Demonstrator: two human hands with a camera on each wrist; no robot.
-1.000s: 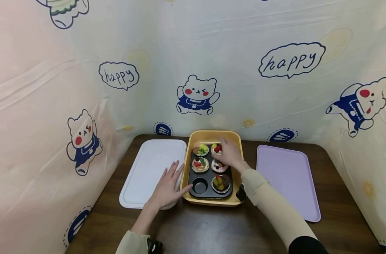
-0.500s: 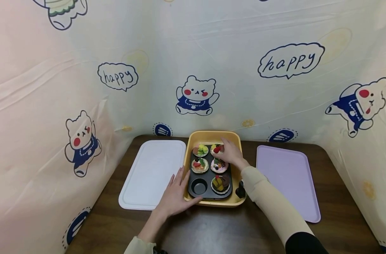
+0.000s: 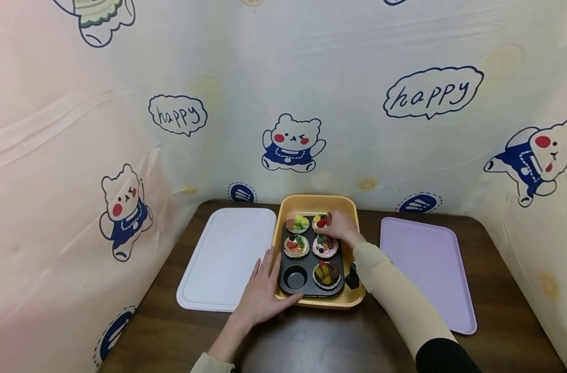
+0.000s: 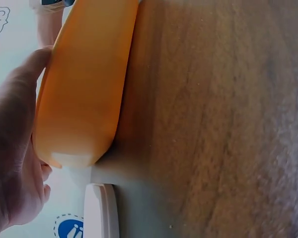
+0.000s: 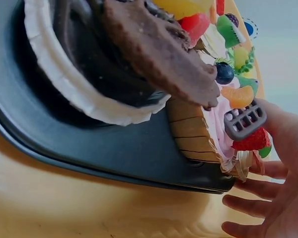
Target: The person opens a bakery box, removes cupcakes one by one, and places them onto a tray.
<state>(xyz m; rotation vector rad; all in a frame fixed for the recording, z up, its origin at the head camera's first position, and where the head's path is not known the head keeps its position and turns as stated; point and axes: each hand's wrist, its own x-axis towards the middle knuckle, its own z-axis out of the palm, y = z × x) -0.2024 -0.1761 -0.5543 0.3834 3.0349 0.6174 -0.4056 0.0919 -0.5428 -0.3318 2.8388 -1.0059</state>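
In the head view a dark muffin pan (image 3: 313, 291) lies inside a yellow tray (image 3: 353, 300). Its cups hold several fruit-topped cupcakes, and the near-left cup is bare. My right hand (image 3: 343, 228) pinches the far-right cupcake (image 3: 320, 221), partly covering it. Just in front are a pink-creamed cupcake (image 3: 325, 246) and a chocolate-topped cupcake (image 3: 326, 274). My left hand (image 3: 260, 298) rests against the tray's near-left corner, fingers extended along the side and thumb on the front rim. The left wrist view has the thumb (image 4: 27, 74) touching the tray wall (image 4: 84, 94).
A white tray (image 3: 227, 254) lies to the left, close beside the yellow one. To the right a lilac tray (image 3: 427, 269) lies on the brown wooden table (image 3: 339, 336). Behind the table hangs a printed curtain (image 3: 348, 93).
My left hand has moved right, from over the white tray's edge to the yellow tray's near-left corner. My right hand's fingers have closed in on the far-right cupcake.
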